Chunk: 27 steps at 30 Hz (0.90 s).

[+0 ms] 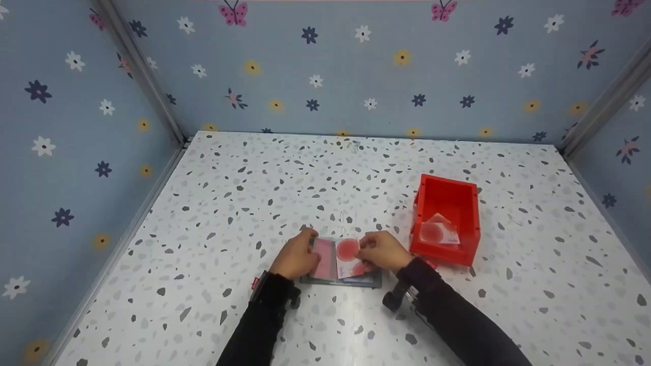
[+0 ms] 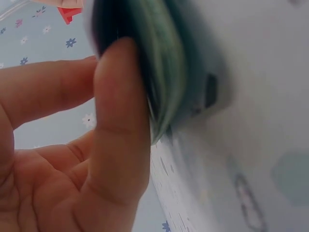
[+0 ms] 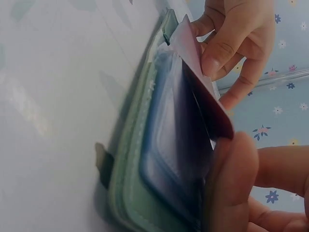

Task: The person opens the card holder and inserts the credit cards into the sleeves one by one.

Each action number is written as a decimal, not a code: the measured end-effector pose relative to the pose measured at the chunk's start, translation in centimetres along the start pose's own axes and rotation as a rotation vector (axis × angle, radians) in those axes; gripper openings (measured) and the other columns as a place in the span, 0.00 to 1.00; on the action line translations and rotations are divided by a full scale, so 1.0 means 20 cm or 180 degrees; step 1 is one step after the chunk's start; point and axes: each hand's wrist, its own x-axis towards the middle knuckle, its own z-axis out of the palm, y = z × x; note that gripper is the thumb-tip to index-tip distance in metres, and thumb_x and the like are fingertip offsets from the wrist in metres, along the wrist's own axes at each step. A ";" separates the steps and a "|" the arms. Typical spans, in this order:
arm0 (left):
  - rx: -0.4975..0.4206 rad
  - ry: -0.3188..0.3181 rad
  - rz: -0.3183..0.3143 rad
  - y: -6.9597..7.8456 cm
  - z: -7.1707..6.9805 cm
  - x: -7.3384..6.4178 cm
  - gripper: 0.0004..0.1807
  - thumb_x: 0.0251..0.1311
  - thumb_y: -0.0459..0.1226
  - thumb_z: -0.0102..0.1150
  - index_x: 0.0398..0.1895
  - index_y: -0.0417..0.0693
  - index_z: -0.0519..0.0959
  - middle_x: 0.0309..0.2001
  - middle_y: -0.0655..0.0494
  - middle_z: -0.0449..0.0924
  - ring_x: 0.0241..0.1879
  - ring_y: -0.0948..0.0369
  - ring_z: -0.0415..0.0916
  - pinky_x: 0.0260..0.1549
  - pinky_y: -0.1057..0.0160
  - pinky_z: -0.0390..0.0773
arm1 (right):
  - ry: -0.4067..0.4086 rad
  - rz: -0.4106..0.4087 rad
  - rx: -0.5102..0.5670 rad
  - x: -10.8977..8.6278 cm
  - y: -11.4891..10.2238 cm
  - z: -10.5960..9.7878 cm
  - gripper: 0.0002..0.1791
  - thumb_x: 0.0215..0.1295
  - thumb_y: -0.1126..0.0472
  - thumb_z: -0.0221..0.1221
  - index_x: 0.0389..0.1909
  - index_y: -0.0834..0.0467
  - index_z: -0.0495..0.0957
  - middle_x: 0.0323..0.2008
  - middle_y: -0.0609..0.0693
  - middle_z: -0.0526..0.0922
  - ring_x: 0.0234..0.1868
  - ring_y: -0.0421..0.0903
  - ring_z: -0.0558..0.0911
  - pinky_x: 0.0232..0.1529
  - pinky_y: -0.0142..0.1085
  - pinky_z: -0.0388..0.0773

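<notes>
Apparently midway, the left hand [image 1: 296,256] has its grip on an open card holder [image 1: 364,279] on the counter [image 1: 213,203], the right hand [image 1: 382,250] pinching a card [image 1: 347,250] not fully tucked in, another card [image 1: 438,233] left in the red bin [image 1: 472,213].

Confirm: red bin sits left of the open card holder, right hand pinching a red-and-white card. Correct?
Wrong side: the head view shows the red bin to the right of the open card holder. The rest holds: the right hand pinches a red-and-white card.
</notes>
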 end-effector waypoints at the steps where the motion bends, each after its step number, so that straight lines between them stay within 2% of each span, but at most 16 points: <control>1: 0.0021 0.0008 0.0017 0.00 0.00 0.00 0.28 0.58 0.31 0.57 0.65 0.44 0.68 0.30 0.52 0.76 0.29 0.58 0.72 0.30 0.63 0.71 | 0.0009 -0.0009 0.0030 0.00 0.00 0.00 0.09 0.60 0.66 0.63 0.40 0.65 0.79 0.25 0.52 0.81 0.21 0.41 0.81 0.28 0.32 0.84; 6: 0.0029 -0.0004 -0.0010 0.00 0.00 0.00 0.28 0.58 0.32 0.57 0.64 0.44 0.68 0.30 0.52 0.75 0.28 0.58 0.71 0.29 0.64 0.71 | 0.0073 0.0048 0.0137 0.00 -0.01 0.03 0.10 0.58 0.67 0.64 0.40 0.65 0.75 0.26 0.54 0.81 0.20 0.42 0.82 0.26 0.33 0.84; 17: -0.0022 -0.0070 -0.0013 0.01 0.01 0.00 0.30 0.56 0.29 0.56 0.65 0.43 0.67 0.30 0.53 0.76 0.24 0.60 0.72 0.23 0.64 0.72 | 0.0140 -0.0011 -0.0012 0.01 -0.04 0.10 0.14 0.57 0.66 0.65 0.42 0.65 0.75 0.24 0.54 0.84 0.18 0.40 0.81 0.24 0.32 0.83; 27: 0.0045 0.0012 0.0021 0.02 0.01 0.00 0.30 0.56 0.30 0.56 0.66 0.42 0.68 0.32 0.52 0.76 0.29 0.59 0.72 0.29 0.64 0.72 | 0.0191 -0.0160 -0.0185 0.02 -0.07 0.12 0.13 0.57 0.66 0.64 0.41 0.66 0.76 0.23 0.53 0.83 0.18 0.40 0.82 0.24 0.33 0.83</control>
